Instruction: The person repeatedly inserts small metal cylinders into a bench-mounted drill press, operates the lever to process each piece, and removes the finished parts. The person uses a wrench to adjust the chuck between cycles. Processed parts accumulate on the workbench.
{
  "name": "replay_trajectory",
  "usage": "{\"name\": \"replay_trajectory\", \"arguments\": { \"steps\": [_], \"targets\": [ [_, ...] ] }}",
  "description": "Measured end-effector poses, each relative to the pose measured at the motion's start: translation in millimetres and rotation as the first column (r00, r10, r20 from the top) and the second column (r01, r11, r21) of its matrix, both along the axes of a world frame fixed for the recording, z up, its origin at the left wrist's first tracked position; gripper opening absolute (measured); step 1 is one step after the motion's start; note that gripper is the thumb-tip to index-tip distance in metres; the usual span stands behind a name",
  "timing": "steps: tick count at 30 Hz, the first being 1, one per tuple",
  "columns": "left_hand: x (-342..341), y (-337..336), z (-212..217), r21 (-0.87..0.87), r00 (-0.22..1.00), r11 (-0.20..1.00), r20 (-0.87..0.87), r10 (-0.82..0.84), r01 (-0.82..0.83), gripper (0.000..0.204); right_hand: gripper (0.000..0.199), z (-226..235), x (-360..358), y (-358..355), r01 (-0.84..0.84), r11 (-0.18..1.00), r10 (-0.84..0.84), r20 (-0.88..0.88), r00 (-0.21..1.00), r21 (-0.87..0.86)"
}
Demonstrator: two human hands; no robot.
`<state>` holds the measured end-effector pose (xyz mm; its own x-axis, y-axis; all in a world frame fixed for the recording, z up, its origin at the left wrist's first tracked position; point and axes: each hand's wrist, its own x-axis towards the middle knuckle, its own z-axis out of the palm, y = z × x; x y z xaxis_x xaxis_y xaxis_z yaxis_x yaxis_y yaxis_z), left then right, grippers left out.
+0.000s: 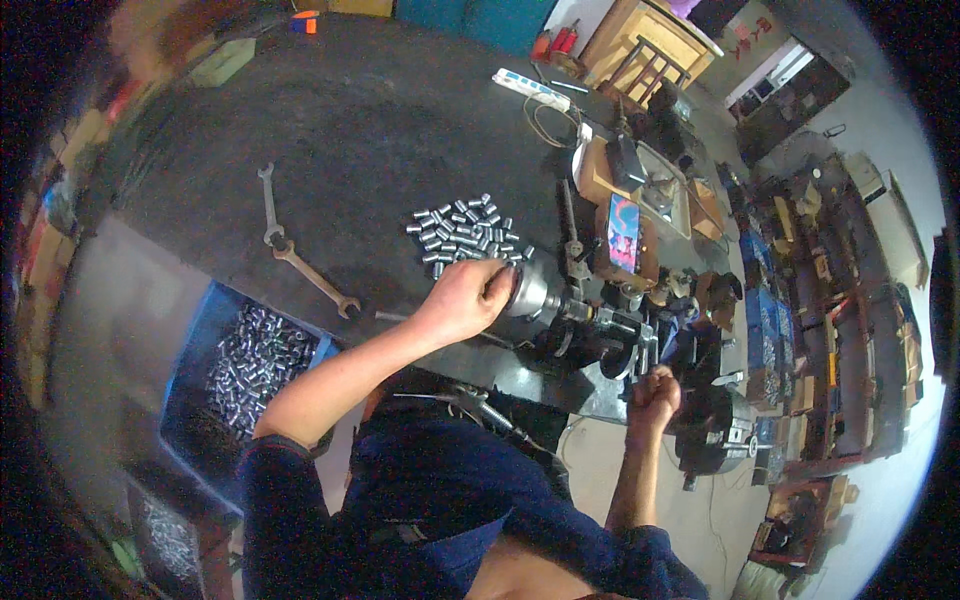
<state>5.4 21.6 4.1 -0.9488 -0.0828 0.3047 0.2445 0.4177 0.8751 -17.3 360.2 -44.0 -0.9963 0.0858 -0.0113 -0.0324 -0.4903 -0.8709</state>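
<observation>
Looking down, head view: 2 bare hands work at a small metal machine (605,325) at the near edge of a dark bench (370,120).
Left hand: the left hand (462,300) lies against the round chuck (530,290), fingers bent at its face; whether it pinches a piece there I cannot tell.
Right hand: the right hand (655,396) is clenched round a handle (648,358) at the machine's other end.
Metal cylinders: a loose pile of short, shiny cylinders (465,232) lies on the bench, just beyond the left hand.
Blue bin: many more such pieces (260,360) fill a blue bin (186,375), left of the left forearm.
Wrenches: 2 open-ended wrenches, 1 silvery (270,205) and 1 brownish (318,280), lie end to end left of the pile.
Phone: a phone (622,232) with a lit screen stands beyond the machine.
Power strip: a white power strip (532,90) lies toward the bench's far side.
</observation>
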Motion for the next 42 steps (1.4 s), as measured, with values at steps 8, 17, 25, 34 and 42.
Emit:
{"name": "replay_trajectory", "arguments": {
  "steps": [8,17,25,34,42],
  "targets": [
    [0,0,1,-0.029,0.999,1.000,0.053,0.009,-0.008,0.023,0.019,-29,-21,5,-0.005,1.000,0.006,0.166,0.986,-0.009],
    [-5,-11,-6,-0.044,0.999,0.999,0.045,0.011,-0.009,0.025,0.022,21,-112,-31,0.156,0.934,-0.136,-0.083,0.987,0.322],
    [3,-18,-5,0.066,0.989,0.997,0.143,-0.045,0.036,0.032,0.029,20,-4,-8,0.147,0.980,-0.100,-0.305,0.947,0.134],
    [50,-74,1,0.033,0.928,0.973,0.310,0.207,-0.228,0.033,0.023,-28,-119,-14,0.334,0.720,-0.100,-0.386,0.917,0.608],
    [186,-164,-65,-0.829,0.716,0.557,0.362,0.597,-0.046,0.022,0.022,59,-32,-24,0.145,0.987,-0.111,-0.348,0.931,0.072]
  ]
}}
